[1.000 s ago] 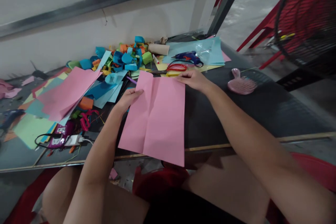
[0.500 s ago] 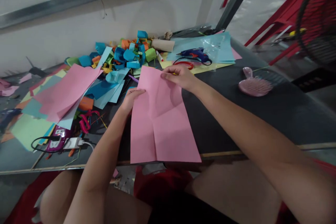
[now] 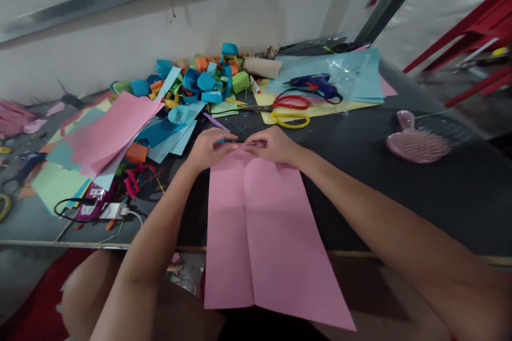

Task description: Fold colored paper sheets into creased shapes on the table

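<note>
A pink sheet of paper (image 3: 256,224) with a lengthwise crease hangs down over the table's front edge toward my lap. My left hand (image 3: 210,148) pinches its far edge on the left. Close beside it, my right hand (image 3: 276,146) grips the same edge, which looks folded or bunched between the fingers. Just beyond my hands lie scissors with one red and one yellow handle (image 3: 290,120). A purple pen (image 3: 216,122) rests behind my left hand.
Folded coloured paper pieces (image 3: 206,82) are heaped by the wall. Loose paper sheets (image 3: 114,133) and a purple device (image 3: 96,200) with cables lie left. A blue glue gun (image 3: 316,85) sits on sheets at the back right, and a pink hairbrush (image 3: 416,141) is at right.
The pink sheet has come nearer to me, its lower end now past the table edge. My hands have drawn together at its far edge, and the scissors are uncovered. The view has shifted.
</note>
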The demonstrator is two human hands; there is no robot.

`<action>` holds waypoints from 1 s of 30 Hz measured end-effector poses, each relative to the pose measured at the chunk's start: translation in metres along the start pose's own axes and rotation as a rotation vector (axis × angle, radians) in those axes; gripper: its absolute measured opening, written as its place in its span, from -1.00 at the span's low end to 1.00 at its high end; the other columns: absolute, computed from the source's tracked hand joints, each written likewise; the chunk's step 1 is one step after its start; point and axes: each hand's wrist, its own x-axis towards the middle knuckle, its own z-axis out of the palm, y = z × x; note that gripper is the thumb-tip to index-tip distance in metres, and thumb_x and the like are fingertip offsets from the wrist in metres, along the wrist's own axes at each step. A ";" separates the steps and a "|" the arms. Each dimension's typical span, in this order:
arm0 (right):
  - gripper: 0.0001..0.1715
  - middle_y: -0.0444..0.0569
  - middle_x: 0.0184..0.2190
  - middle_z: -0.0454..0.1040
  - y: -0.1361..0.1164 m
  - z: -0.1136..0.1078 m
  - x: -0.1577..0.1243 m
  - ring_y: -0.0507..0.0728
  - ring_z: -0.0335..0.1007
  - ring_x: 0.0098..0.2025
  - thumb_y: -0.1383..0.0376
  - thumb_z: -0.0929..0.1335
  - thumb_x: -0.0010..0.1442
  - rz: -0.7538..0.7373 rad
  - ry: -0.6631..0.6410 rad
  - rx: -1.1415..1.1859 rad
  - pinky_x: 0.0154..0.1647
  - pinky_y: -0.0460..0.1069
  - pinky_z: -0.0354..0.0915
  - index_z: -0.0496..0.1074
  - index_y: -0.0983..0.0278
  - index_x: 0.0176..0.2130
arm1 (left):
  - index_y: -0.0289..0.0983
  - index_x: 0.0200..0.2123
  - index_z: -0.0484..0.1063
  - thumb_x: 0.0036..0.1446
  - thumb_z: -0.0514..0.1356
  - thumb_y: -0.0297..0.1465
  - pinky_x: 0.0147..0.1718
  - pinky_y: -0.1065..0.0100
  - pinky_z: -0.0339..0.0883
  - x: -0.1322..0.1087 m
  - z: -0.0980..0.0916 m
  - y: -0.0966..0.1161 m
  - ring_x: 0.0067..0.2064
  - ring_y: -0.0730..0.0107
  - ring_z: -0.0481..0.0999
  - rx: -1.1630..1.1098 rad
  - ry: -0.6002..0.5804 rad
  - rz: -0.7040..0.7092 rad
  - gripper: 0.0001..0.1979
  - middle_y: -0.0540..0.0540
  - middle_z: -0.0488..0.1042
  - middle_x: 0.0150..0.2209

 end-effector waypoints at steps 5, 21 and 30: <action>-0.71 -0.09 -0.48 0.56 0.007 0.000 -0.002 0.06 0.38 -0.45 0.08 0.40 0.11 -0.016 -0.023 0.029 -0.40 -0.05 0.19 0.61 0.24 -0.37 | -0.17 -0.28 0.60 0.21 0.21 -0.27 -0.19 0.24 0.30 0.000 0.013 0.005 -0.24 0.25 0.53 0.182 -0.092 0.011 -0.83 -0.08 0.58 -0.36; -0.73 -0.05 -0.40 0.55 -0.040 -0.013 -0.010 0.10 0.38 -0.35 0.13 0.37 0.21 0.048 0.096 0.014 -0.30 0.00 0.22 0.57 0.25 -0.33 | -0.24 -0.47 0.49 0.24 0.15 -0.27 -0.13 0.24 0.24 -0.003 0.008 0.029 -0.35 0.37 0.46 0.123 0.153 -0.026 -0.73 -0.01 0.50 -0.47; -0.69 -0.02 -0.37 0.53 -0.046 -0.018 -0.009 0.15 0.37 -0.27 0.13 0.29 0.30 -0.153 0.155 -0.208 -0.12 0.09 0.13 0.52 0.24 -0.30 | -0.21 -0.30 0.53 0.27 0.13 -0.22 -0.07 0.25 0.25 -0.002 -0.003 0.038 -0.27 0.38 0.51 0.208 0.159 0.089 -0.76 -0.03 0.59 -0.34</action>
